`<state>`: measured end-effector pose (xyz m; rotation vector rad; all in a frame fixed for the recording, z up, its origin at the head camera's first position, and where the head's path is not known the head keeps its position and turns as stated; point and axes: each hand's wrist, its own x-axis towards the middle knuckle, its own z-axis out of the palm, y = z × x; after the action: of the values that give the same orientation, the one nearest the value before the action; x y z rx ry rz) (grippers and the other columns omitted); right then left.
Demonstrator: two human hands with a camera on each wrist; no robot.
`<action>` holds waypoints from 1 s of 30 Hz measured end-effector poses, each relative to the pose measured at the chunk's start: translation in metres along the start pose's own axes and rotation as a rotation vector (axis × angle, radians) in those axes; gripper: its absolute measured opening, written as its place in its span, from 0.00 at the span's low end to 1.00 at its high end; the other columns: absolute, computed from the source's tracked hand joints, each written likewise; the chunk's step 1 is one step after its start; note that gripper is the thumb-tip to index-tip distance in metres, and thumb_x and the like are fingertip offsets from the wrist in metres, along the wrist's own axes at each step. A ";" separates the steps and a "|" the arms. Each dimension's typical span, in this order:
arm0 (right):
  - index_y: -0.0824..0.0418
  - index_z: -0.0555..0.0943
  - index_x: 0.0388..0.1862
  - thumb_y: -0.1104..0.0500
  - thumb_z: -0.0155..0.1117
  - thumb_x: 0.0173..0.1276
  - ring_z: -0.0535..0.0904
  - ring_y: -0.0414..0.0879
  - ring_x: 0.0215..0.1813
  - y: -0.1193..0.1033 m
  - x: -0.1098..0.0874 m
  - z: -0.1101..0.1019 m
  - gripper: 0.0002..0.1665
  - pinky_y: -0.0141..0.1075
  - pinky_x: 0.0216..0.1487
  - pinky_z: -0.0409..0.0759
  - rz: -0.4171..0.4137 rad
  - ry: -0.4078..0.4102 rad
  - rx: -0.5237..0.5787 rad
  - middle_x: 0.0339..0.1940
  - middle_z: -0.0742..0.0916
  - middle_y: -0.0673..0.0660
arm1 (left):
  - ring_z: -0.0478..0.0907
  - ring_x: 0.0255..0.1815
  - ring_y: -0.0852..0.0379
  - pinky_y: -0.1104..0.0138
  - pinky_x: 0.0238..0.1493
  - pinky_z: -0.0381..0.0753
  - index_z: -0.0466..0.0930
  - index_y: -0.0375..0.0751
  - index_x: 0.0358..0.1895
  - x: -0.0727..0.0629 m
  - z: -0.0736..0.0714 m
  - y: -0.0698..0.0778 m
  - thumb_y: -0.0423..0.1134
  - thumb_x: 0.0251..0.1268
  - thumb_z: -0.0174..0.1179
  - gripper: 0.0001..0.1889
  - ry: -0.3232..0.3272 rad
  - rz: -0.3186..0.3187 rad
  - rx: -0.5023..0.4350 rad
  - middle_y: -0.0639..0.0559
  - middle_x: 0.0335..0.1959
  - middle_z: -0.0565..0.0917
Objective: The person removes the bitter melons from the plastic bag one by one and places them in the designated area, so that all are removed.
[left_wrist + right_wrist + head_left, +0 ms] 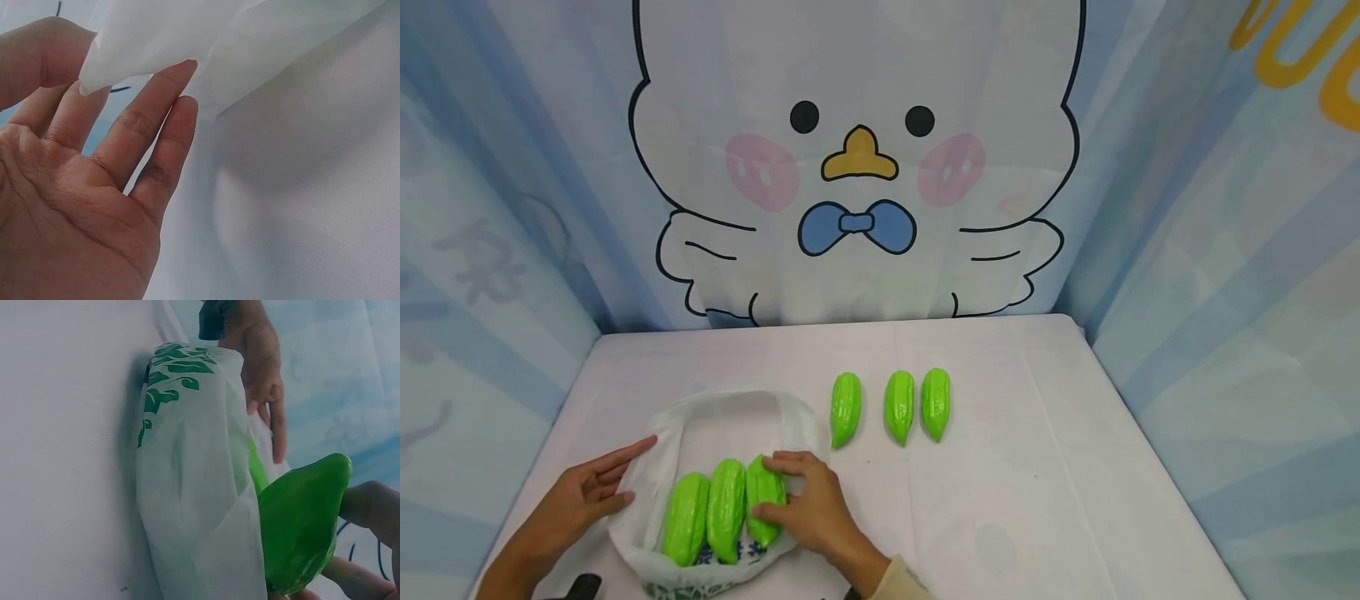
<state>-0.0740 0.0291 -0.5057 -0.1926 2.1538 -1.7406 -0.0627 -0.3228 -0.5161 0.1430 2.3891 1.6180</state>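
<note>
A white plastic bag [651, 500] with green leaf print lies with its mouth spread wide. Inside it, a glossy, ridged green fruit [686, 518] rests beside a second green fruit [726, 510] of the same shape. My right hand [812, 504] pinches a third green fruit [765, 498] between thumb and fingers, at the right side of the bag's opening; its pointed end shows in the right wrist view. At the bag's left rim, my left hand [583, 498] touches the plastic with nearly straight fingers. The left wrist view shows this film [162, 44] over the fingers.
Three similar green fruits [846, 410] lie in a loose row on the white-covered table [1000, 467], behind and right of the bag. A printed fabric backdrop [857, 283] stands at the table's back edge, with more cloth along both sides.
</note>
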 end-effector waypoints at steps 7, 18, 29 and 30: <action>0.54 0.86 0.67 0.64 0.83 0.59 0.76 0.54 0.75 -0.007 -0.001 -0.009 0.35 0.33 0.61 0.85 -0.024 0.014 0.099 0.74 0.79 0.54 | 0.71 0.62 0.88 0.79 0.52 0.82 0.59 0.40 0.85 0.001 0.001 0.001 0.35 0.83 0.58 0.33 0.002 0.003 -0.004 0.90 0.67 0.68; 0.55 0.84 0.69 0.63 0.81 0.62 0.74 0.55 0.77 -0.018 -0.003 -0.035 0.35 0.35 0.64 0.84 -0.097 0.053 0.147 0.78 0.76 0.60 | 0.75 0.61 0.84 0.76 0.52 0.85 0.57 0.38 0.85 0.001 0.002 0.002 0.34 0.83 0.57 0.34 -0.012 -0.007 -0.046 0.90 0.67 0.69; 0.55 0.83 0.71 0.64 0.80 0.62 0.71 0.58 0.80 -0.024 -0.006 -0.064 0.36 0.40 0.66 0.84 -0.161 0.119 0.110 0.78 0.76 0.58 | 0.75 0.61 0.84 0.76 0.51 0.85 0.58 0.38 0.85 0.001 0.001 0.001 0.33 0.82 0.57 0.34 -0.012 0.003 -0.052 0.90 0.67 0.68; 0.54 0.83 0.71 0.64 0.80 0.62 0.71 0.58 0.80 -0.023 -0.006 -0.066 0.36 0.40 0.66 0.84 -0.164 0.125 0.107 0.78 0.76 0.58 | 0.75 0.61 0.84 0.76 0.51 0.85 0.58 0.38 0.85 0.001 0.001 0.001 0.33 0.82 0.57 0.34 -0.012 0.004 -0.053 0.90 0.68 0.68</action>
<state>-0.0955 0.0863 -0.4704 -0.2442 2.1769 -2.0035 -0.0631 -0.3212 -0.5158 0.1478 2.3361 1.6752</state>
